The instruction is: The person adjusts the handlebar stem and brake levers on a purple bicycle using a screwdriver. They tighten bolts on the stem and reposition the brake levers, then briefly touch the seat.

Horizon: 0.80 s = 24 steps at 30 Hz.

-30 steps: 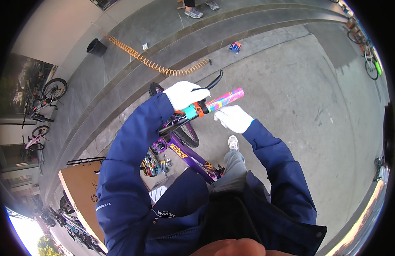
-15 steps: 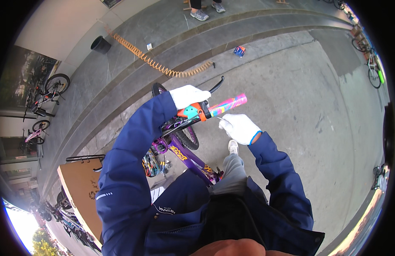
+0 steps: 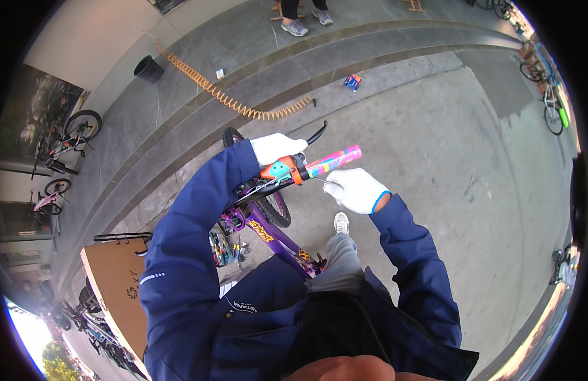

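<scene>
A purple bicycle frame (image 3: pixel 276 237) with yellow lettering stands in front of me. Its handlebar ends in a pink, multicoloured grip (image 3: pixel 335 161). My left hand (image 3: pixel 275 148), in a white glove, is closed round the base of the black brake lever (image 3: pixel 317 133), beside an orange and teal part (image 3: pixel 278 170) on the bar. My right hand (image 3: pixel 357 190), also gloved in white, pinches a thin metal rod, apparently a hex key (image 3: pixel 319 181). Its tip points at the clamp area just inboard of the grip; the exact contact is too small to see.
Tools (image 3: pixel 240 249) lie on the ground left of the frame, and a large cardboard box (image 3: pixel 113 286) stands at lower left. An orange coiled hose (image 3: pixel 211 92) stretches across the steps. A black bucket (image 3: pixel 148 69) and a person's shoes (image 3: pixel 295 28) are farther back.
The view has shifted slightly, so the handlebar and both hands sit a little differently in the picture. Both hands keep their holds; the rod now shows more clearly beside the clamp.
</scene>
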### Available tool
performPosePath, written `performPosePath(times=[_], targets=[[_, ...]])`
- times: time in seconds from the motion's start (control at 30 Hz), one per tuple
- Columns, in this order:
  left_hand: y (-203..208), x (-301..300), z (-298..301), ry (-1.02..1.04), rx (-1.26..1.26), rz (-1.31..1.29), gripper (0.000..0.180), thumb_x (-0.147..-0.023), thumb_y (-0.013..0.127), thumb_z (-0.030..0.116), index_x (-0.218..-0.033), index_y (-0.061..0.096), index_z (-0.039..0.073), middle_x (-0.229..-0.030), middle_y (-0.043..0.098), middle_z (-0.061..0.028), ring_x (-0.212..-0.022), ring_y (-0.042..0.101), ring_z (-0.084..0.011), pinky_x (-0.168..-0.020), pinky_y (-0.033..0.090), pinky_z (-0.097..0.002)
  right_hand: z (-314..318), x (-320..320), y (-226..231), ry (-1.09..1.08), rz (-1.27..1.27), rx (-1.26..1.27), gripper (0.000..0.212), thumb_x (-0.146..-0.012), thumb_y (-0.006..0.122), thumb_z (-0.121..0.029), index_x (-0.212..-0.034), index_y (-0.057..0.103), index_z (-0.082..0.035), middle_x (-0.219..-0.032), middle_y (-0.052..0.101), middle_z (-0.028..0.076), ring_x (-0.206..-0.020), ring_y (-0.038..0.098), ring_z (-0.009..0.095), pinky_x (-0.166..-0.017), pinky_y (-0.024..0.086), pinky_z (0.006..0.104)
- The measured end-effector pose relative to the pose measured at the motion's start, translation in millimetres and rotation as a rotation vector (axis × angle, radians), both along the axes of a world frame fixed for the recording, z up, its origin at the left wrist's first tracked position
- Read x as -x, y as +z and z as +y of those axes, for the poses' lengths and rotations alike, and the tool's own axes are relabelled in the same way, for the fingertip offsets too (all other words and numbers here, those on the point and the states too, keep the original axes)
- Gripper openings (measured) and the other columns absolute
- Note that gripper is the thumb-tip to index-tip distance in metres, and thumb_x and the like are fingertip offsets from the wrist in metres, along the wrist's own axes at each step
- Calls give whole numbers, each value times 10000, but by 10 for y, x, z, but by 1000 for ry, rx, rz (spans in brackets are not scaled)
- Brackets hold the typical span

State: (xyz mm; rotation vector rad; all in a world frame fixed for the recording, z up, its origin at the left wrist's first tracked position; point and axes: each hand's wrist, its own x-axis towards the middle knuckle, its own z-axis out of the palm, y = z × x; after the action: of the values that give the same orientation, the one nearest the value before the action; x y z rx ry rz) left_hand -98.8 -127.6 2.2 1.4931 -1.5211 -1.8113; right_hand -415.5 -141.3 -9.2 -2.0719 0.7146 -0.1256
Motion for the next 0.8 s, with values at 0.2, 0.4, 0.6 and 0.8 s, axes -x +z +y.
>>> performPosePath(times=[0.2,0.4,0.6,0.8], targets=[[-27,-11,7,0,-18,11,588,-1189,553,518,-1057,844,25,-875,796,-41,-746,655,-127,-772,544,-331,18,9,73,-30,-47,-13,255,-1080,680,-283,-1025,747,-44,-788,743,147,-718,760,321,-730,592,458],[-104,4,1,81,-89,40,549,-1189,568,499,-999,819,49,-841,777,-29,-708,658,-117,-729,549,-319,-4,16,81,-38,-59,-40,241,-1079,681,-275,-1031,751,-48,-788,750,140,-723,769,303,-733,594,454],[-40,19,29,74,-73,11,547,-1181,581,514,-1020,817,48,-876,781,-23,-731,665,-115,-749,551,-313,-7,50,33,-41,-45,-88,251,-1110,675,-273,-1126,747,-32,-880,758,138,-752,767,241,-746,596,400],[125,-122,114,151,-9,-26,604,-1173,576,565,-1206,840,23,-1097,822,-80,-973,711,-140,-944,563,-330,-17,50,-26,-89,-114,-185,269,-1073,746,-307,-1126,759,-43,-856,770,115,-748,779,229,-743,600,386]])
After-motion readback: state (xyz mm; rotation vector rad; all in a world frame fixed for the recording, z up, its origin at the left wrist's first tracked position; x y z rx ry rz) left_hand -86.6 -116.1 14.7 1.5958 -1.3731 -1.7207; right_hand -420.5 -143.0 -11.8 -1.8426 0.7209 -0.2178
